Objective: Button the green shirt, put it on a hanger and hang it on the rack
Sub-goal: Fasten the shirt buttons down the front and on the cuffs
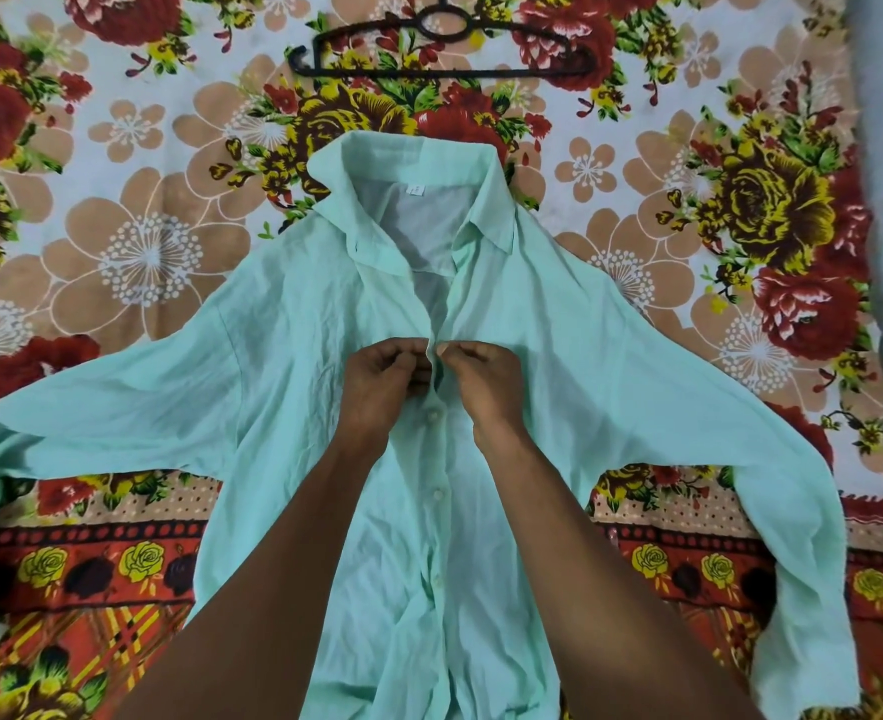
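Step in hand — buttoning, upper part of the front placket. Green shirt [558,356] lying face up and spread flat on the floral bedsheet [132,241], collar pointing away, both sleeves stretched out to the sides. Left hand [384,384] pinching the left edge of the placket between thumb and fingers; right hand [481,379] pinching the opposite edge, fingertips of the 2 hands nearly meeting over the centre line. Both hands closed on fabric, neither resting free.

Below the hands, 3 buttons [435,417] showing in a row down the closed front, judged fastened. Above the hands, the neck gaping open up to the collar [418,163]. Judged roughly midway through buttoning, with hanger and rack steps not yet begun.

Next move calling for: pushing the button through its hole while keeping both edges aligned, then shifting the grip upward to the next one. Thin, creased cloth likely slipping or bunching under a loose pinch.

Black hanger [444,49] lying on the sheet beyond the collar, apart from the shirt, its hook cut off at the top edge.

Hidden or unclear — the button being worked, covered by the fingers; the lower hem, blocked by the forearms and cropped; the left cuff, running off the edge. Rack not in view.
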